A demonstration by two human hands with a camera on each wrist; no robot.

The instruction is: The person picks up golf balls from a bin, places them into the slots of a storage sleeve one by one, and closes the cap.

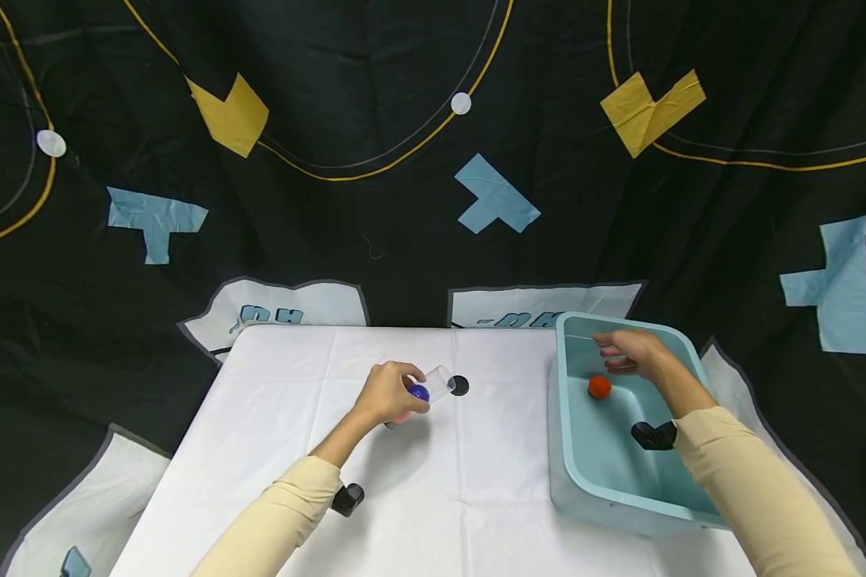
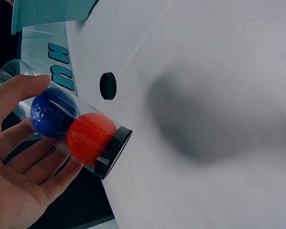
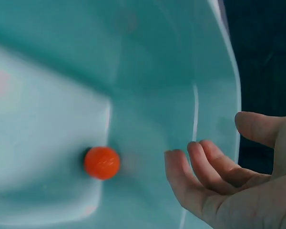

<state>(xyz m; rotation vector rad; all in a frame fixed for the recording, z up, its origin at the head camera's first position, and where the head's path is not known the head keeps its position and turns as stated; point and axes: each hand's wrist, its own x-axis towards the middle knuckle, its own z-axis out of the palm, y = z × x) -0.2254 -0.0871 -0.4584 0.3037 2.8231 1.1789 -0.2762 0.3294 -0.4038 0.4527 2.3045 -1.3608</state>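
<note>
My left hand (image 1: 388, 393) grips a clear tube (image 1: 442, 383) tilted above the white table. Inside the tube, a blue ball (image 2: 52, 112) lies beside an orange-red ball (image 2: 89, 139), which rests against the black end cap (image 2: 115, 153). The tube's other end points up and to the right, toward the bin side. A loose black round lid (image 1: 459, 385) lies on the table just past the tube. My right hand (image 1: 633, 353) hovers inside the light-blue bin (image 1: 568, 461), fingers loosely bent and holding nothing. Below it, apart from the fingers, an orange ball (image 3: 101, 162) sits on the bin floor.
The white-covered table (image 1: 498, 465) carries the bin at its right side. High bin walls surround my right hand. A black curtain (image 1: 404, 216) with taped blue and yellow shapes hangs behind the table. Black wrist devices (image 1: 348, 499) are on both forearms.
</note>
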